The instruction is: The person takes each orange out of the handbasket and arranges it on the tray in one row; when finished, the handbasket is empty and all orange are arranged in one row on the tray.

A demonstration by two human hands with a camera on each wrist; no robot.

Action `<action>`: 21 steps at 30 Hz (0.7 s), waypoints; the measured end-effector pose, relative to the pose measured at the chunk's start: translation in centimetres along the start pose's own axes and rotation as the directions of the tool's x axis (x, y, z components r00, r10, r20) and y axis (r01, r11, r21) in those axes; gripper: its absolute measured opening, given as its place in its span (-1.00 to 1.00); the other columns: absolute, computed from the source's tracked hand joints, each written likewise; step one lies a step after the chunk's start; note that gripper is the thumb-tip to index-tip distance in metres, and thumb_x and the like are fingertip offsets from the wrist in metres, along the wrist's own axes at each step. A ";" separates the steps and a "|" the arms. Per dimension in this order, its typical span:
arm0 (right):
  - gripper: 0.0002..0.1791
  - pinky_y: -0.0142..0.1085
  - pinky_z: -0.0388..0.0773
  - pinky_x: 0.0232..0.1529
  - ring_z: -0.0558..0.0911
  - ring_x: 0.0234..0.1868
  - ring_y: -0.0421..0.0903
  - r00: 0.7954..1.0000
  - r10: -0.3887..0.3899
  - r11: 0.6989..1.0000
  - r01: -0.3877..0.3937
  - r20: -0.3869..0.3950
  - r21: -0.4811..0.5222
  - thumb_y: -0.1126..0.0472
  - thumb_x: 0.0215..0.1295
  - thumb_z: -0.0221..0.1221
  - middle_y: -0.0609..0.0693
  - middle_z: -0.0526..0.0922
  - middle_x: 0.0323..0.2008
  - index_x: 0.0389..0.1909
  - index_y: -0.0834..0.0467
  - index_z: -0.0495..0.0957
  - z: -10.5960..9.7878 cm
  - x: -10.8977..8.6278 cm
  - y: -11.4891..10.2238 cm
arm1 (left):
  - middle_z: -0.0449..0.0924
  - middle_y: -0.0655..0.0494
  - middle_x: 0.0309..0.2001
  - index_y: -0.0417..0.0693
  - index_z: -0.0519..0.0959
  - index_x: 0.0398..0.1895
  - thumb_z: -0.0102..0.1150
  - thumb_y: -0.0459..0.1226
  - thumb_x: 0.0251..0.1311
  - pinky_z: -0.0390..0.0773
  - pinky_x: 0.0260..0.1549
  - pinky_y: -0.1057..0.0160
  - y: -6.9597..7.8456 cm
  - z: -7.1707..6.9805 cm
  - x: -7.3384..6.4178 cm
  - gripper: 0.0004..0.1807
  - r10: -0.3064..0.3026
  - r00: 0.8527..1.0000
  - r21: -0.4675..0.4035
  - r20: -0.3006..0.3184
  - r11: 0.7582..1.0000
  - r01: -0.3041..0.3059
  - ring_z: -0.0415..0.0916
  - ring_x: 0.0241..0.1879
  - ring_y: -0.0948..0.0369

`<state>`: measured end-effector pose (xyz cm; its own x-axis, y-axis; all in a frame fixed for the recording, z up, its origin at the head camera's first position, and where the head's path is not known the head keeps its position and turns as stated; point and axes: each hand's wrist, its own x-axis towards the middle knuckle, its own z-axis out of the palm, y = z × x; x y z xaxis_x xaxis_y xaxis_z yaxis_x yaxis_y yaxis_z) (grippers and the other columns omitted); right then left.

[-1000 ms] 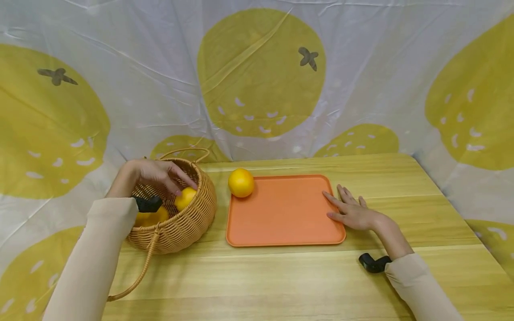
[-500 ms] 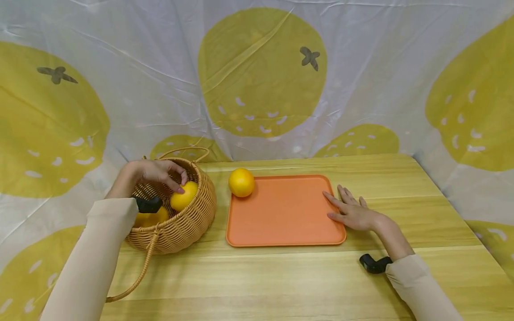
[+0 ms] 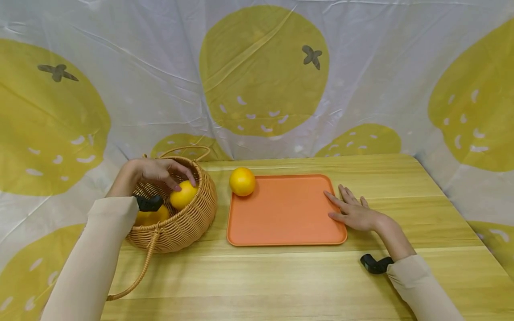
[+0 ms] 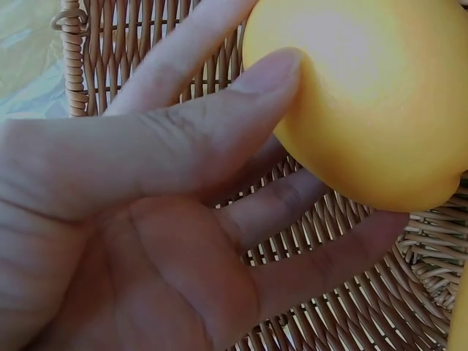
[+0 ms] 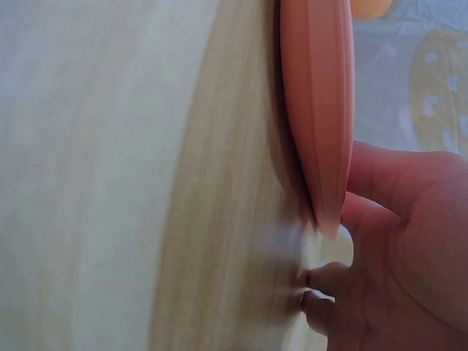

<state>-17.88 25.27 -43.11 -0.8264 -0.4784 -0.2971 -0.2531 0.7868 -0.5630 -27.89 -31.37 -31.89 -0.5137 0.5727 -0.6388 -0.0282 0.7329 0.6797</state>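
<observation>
My left hand (image 3: 160, 174) reaches into a woven wicker basket (image 3: 188, 223) at the table's left and grips a yellow-orange fruit (image 3: 183, 195); the left wrist view shows thumb and fingers curled round that fruit (image 4: 373, 95) above the basket weave (image 4: 351, 292). Another fruit (image 3: 151, 216) lies lower in the basket. A further orange (image 3: 242, 181) sits on the far left corner of the flat orange tray (image 3: 285, 214). My right hand (image 3: 353, 211) lies flat with straight fingers on the tray's right edge (image 5: 316, 110) and the table.
The wooden table (image 3: 281, 276) runs to a cloth backdrop (image 3: 261, 76) printed with large yellow fruit. The basket's long loose handle (image 3: 136, 276) trails toward the front left edge. Black wrist camera mounts (image 3: 375, 263) sit at both cuffs.
My left hand has closed round the fruit in the basket and raised it slightly toward the rim. The right hand and the orange on the tray have not moved.
</observation>
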 end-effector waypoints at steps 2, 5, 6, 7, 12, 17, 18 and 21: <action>-0.18 0.52 -0.55 0.39 -0.42 0.63 0.43 1.000 0.000 1.000 0.000 0.001 0.003 -0.14 0.62 -0.01 0.40 -0.47 0.63 0.69 0.09 -0.08 0.0 0.0 -0.1 | 0.28 -0.28 0.51 -0.21 0.46 0.44 0.23 -0.38 0.40 0.68 0.06 0.06 0.0 -0.1 -0.1 -0.46 -0.007 1.000 -0.006 0.015 1.000 0.007 0.60 0.09 0.15; -0.18 0.53 -0.55 0.39 -0.42 0.63 0.42 1.000 0.001 1.000 -0.001 0.004 0.004 -0.14 0.62 -0.01 0.40 -0.47 0.63 0.69 0.09 -0.08 -0.1 -0.1 -0.2 | 0.25 -0.25 0.55 -0.17 0.43 0.47 0.24 -0.36 0.40 0.66 0.10 0.12 0.0 -0.1 -0.2 -0.42 -0.003 1.000 0.011 0.012 1.000 0.003 0.56 0.17 0.19; -0.18 0.53 -0.55 0.39 -0.42 0.63 0.42 1.000 0.002 1.000 -0.002 0.004 0.004 -0.14 0.62 -0.01 0.40 -0.47 0.63 0.69 0.09 -0.08 -0.1 -0.1 -0.2 | 0.27 -0.25 0.53 -0.18 0.44 0.46 0.26 -0.35 0.38 0.66 0.09 0.13 0.0 0.0 -0.2 -0.42 0.001 1.000 0.018 0.001 1.000 -0.001 0.54 0.18 0.18; -0.18 0.52 -0.55 0.39 -0.42 0.63 0.42 1.000 0.002 1.000 -0.002 0.004 0.004 -0.15 0.62 -0.02 0.39 -0.47 0.63 0.69 0.08 -0.08 -0.1 -0.1 -0.2 | 0.31 -0.26 0.49 -0.18 0.45 0.45 0.29 -0.34 0.37 0.66 0.07 0.13 0.0 0.0 -0.3 -0.41 -0.004 1.000 0.021 -0.016 1.000 0.005 0.53 0.16 0.17; -0.17 0.53 -0.58 0.37 -0.44 0.62 0.42 1.000 -0.018 0.999 0.018 -0.009 0.027 -0.18 0.60 -0.01 0.40 -0.48 0.62 0.69 0.03 -0.08 0.0 -0.1 0.2 | 0.41 -0.19 0.24 -0.16 0.39 0.37 0.38 -0.29 0.30 0.65 0.00 0.04 0.0 0.2 -0.5 -0.39 -0.091 0.993 -0.026 -0.076 0.996 0.089 0.53 0.00 0.08; -0.17 0.54 -0.58 0.35 -0.45 0.61 0.44 0.999 -0.035 0.998 0.036 -0.019 0.044 -0.19 0.59 0.00 0.41 -0.48 0.62 0.69 -0.01 -0.07 0.0 -0.1 0.4 | 0.32 -0.22 0.32 -0.13 0.35 0.40 0.36 -0.28 0.32 0.64 0.02 0.03 0.0 0.2 -0.7 -0.37 -0.090 0.993 -0.007 -0.076 0.996 0.089 0.50 0.05 0.05; -0.17 0.54 -0.59 0.35 -0.45 0.62 0.43 0.999 -0.031 0.999 0.032 -0.015 0.041 -0.20 0.59 0.00 0.40 -0.48 0.62 0.69 -0.01 -0.08 0.0 -0.1 0.4 | 0.29 -0.24 0.36 -0.12 0.36 0.42 0.35 -0.28 0.32 0.64 0.03 0.04 -0.1 0.1 -0.8 -0.37 -0.082 0.994 0.007 -0.073 0.997 0.082 0.49 0.08 0.04; -0.16 0.53 -0.58 0.37 -0.45 0.63 0.41 1.000 -0.020 0.999 0.020 -0.009 0.033 -0.21 0.59 -0.01 0.38 -0.48 0.63 0.69 0.01 -0.08 0.0 -0.1 0.3 | 0.16 -0.28 0.47 -0.11 0.35 0.46 0.32 -0.26 0.35 0.63 0.08 0.05 -0.1 0.0 -0.9 -0.36 -0.061 0.996 0.047 -0.057 0.997 0.064 0.45 0.18 0.03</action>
<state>-17.91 25.55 -43.26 -0.8258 -0.4902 -0.2790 -0.2530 0.7640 -0.5936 -27.43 -31.96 -31.42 -0.5591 0.5047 -0.6578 -0.0207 0.7846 0.6196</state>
